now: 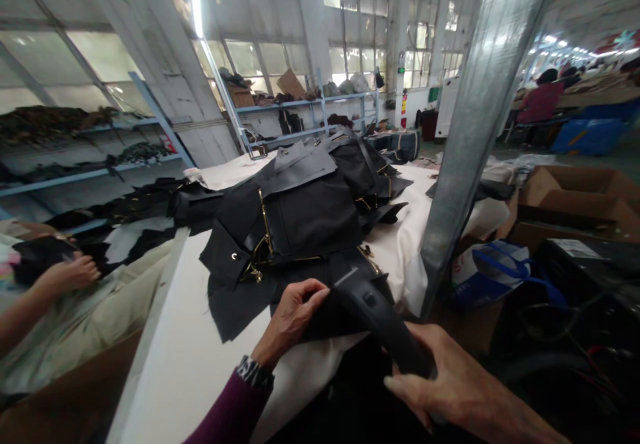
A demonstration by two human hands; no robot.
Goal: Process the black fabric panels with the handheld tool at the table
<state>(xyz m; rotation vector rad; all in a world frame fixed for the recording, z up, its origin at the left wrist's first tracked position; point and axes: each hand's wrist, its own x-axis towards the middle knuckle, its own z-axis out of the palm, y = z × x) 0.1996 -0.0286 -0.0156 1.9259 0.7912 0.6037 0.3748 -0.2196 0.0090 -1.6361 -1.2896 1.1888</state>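
My left hand (pixel 293 317) pinches the edge of a black leather piece (pixel 320 304) at the near edge of a white-covered table (pixel 200 357). My right hand (pixel 450 384) grips a black strap (pixel 385 321) that runs from that piece toward me. Just beyond them lies a pile of black leather bag parts (pixel 300 217) with gold zips and fittings.
Another person's hand (pixel 70 274) holds dark material at the far left. A slanted metal post (pixel 475 111) rises right of the pile. Cardboard boxes (pixel 575 197) and a blue-and-white bag (pixel 495 264) sit at the right. Blue shelves (pixel 310 107) line the back wall.
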